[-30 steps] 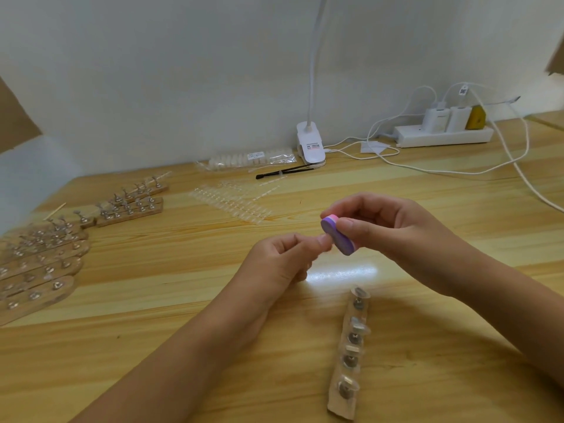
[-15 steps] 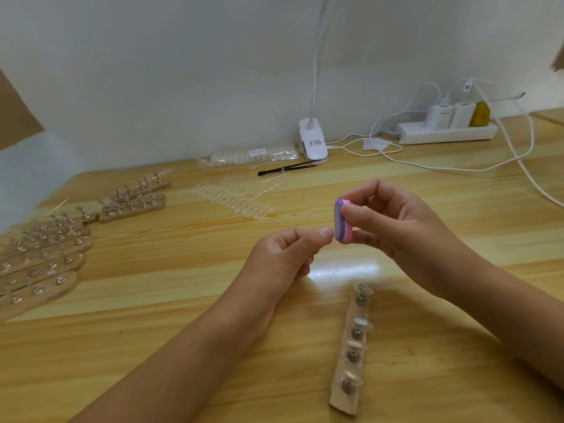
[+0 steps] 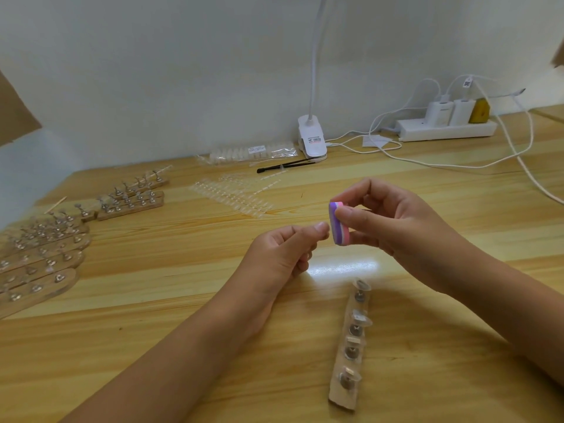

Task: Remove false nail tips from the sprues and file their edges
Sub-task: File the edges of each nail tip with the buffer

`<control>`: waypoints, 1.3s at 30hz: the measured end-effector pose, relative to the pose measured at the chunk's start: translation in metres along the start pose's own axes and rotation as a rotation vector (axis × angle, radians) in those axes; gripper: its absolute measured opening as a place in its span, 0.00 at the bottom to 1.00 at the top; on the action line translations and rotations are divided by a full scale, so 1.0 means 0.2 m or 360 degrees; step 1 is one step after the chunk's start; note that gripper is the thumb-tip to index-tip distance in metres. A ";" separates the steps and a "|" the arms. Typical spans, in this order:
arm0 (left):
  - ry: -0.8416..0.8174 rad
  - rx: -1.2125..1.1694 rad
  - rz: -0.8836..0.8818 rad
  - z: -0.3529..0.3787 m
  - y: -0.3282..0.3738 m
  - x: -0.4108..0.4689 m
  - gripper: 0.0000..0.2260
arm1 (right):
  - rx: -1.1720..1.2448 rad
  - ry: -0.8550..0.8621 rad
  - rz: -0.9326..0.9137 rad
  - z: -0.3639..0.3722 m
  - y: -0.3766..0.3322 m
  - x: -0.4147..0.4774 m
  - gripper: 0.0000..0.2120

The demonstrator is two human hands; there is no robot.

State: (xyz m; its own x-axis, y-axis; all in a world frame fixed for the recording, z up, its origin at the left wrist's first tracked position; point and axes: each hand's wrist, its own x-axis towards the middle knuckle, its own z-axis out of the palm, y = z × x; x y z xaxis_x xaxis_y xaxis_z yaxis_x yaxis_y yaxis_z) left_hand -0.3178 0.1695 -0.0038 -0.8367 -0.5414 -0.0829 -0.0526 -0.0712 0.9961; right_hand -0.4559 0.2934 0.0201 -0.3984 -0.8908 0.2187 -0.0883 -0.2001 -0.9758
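Pinches striped purple-and-pink filing block (image 3: pixel 338 224) between right hand (image 3: pixel 393 221) thumb and fingers, just beside tightly curled left hand (image 3: pixel 280 251), contents indiscernible.

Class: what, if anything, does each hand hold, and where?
The right hand pinches the pink-and-purple file block at its middle, thumb on the striped side. The left hand: fingertips pinched together, contents too small to tell.

The nail tip pinched in the left hand (image 3: pixel 283 251) is too small to see. The lamp (image 3: pixel 312 138) runs off the upper edge. Wooden strips (image 3: pixel 39 285) at the far left are cut off.
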 end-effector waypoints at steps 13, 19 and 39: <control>0.0029 -0.0068 -0.0022 0.00 0.00 0.00 0.14 | -0.0025 -0.0085 0.0056 -0.01 -0.02 -0.01 0.13; 0.0061 -0.0180 -0.0062 -0.01 -0.01 0.02 0.13 | -0.0057 -0.0059 0.0065 0.01 -0.01 -0.01 0.13; 0.0018 -0.0024 0.0000 0.01 0.00 0.00 0.13 | -0.0057 -0.0007 0.0074 0.00 -0.01 0.00 0.13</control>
State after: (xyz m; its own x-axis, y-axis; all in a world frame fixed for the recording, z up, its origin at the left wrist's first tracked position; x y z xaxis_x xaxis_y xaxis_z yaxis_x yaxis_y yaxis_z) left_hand -0.3179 0.1708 -0.0041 -0.8303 -0.5510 -0.0834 -0.0446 -0.0836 0.9955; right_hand -0.4550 0.2943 0.0209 -0.3989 -0.9006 0.1728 -0.1026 -0.1434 -0.9843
